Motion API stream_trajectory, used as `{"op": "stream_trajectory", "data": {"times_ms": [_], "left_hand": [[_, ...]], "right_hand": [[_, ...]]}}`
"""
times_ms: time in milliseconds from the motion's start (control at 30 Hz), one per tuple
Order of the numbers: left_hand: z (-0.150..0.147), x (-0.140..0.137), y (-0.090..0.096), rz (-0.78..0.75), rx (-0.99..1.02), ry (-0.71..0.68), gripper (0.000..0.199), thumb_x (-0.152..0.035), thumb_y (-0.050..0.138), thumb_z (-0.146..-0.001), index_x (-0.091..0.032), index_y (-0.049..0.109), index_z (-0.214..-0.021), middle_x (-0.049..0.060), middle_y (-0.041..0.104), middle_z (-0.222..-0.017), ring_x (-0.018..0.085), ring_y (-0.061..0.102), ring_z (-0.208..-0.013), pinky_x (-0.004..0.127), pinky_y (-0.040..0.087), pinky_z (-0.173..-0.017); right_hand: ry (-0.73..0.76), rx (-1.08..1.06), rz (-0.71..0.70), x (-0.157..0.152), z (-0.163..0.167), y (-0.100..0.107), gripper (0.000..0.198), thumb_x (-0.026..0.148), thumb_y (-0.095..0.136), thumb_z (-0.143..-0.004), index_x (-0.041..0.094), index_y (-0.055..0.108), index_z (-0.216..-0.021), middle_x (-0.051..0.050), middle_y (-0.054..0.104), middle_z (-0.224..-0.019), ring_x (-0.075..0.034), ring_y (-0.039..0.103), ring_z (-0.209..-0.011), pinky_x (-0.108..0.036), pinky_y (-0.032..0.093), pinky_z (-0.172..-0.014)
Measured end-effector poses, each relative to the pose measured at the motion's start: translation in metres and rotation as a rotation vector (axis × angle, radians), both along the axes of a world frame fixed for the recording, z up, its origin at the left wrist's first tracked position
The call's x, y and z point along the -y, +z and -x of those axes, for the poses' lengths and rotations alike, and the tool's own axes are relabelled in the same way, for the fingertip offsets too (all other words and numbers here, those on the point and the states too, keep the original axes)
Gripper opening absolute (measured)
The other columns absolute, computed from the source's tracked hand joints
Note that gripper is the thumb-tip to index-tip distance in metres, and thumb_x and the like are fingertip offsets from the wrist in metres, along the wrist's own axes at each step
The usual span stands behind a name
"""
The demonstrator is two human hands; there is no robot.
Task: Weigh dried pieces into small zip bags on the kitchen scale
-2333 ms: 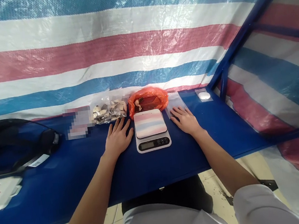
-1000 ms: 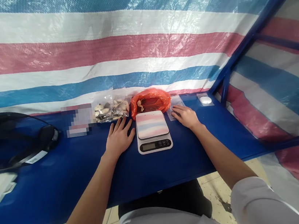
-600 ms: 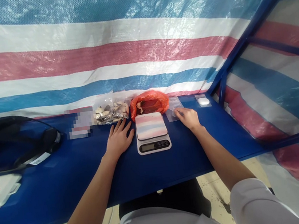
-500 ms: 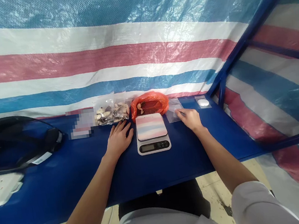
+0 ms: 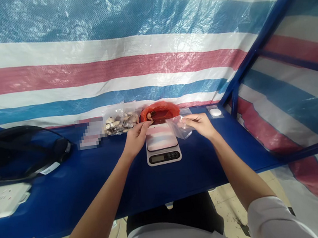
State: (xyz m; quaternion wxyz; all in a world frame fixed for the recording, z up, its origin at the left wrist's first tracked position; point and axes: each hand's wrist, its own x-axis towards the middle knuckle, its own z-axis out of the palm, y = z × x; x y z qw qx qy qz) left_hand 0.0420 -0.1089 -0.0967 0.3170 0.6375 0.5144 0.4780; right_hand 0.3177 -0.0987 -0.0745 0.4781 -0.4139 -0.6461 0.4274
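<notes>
My right hand [image 5: 202, 124] pinches a clear plastic bag [image 5: 181, 129] between thumb and fingers. The bag hangs over the right edge of a white kitchen scale [image 5: 164, 157]. At the scale's upper left corner is my left hand [image 5: 136, 139], fingers stretched to the right with nothing visible in them. Behind the scale sits an open red plastic bag [image 5: 163, 106] with brown dried pieces inside. Clear bags of pale and dark dried slices [image 5: 121, 123] lie just beyond my left hand.
A white round object on a small clear bag [image 5: 214, 112] lies at the right. To the left are a blurred-out label [image 5: 92, 133], a black strapped headset [image 5: 60, 147] and a white power strip [image 5: 4, 201]. A blue frame post [image 5: 232, 86] and striped sheeting border the blue table [image 5: 98, 189].
My right hand has lifted the clear bag off the table and brought it left toward the scale. My left hand has risen from lying flat and turned toward the bag.
</notes>
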Motion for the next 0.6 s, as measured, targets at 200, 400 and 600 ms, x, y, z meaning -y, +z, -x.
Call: {"op": "stream_trajectory", "data": {"times_ms": [200,400,600], "left_hand": [[-0.025,-0.011,0.011,0.319,0.432,-0.154,0.063,-0.067,0.075,-0.075,-0.016,0.074,-0.113,0.015,0.074,-0.12,0.029,0.069,-0.112,0.042,0.056,-0.096],[-0.024,-0.017,0.012,0.389,0.598,-0.361,0.052,-0.057,0.081,-0.076,-0.016,0.077,-0.108,0.011,0.077,-0.105,0.024,0.071,-0.101,0.035,0.054,-0.093],[-0.014,-0.027,0.003,0.43,0.658,-0.371,0.036,-0.039,0.09,-0.069,-0.017,0.078,-0.095,0.005,0.075,-0.092,0.016,0.069,-0.085,0.03,0.055,-0.083]], "right_hand": [[0.007,-0.139,0.004,-0.012,0.028,-0.001,0.033,0.054,0.085,-0.066,0.025,0.083,-0.08,-0.003,0.08,-0.083,-0.021,0.073,-0.076,-0.036,0.059,-0.076],[0.065,-0.283,0.057,-0.025,0.045,-0.004,0.031,0.053,0.088,-0.064,0.026,0.083,-0.077,0.0,0.078,-0.079,-0.018,0.07,-0.073,-0.035,0.059,-0.075],[-0.042,-0.348,0.078,-0.038,0.051,-0.015,0.034,0.055,0.087,-0.063,0.025,0.082,-0.077,0.0,0.077,-0.077,-0.017,0.068,-0.069,-0.034,0.06,-0.068]]}}
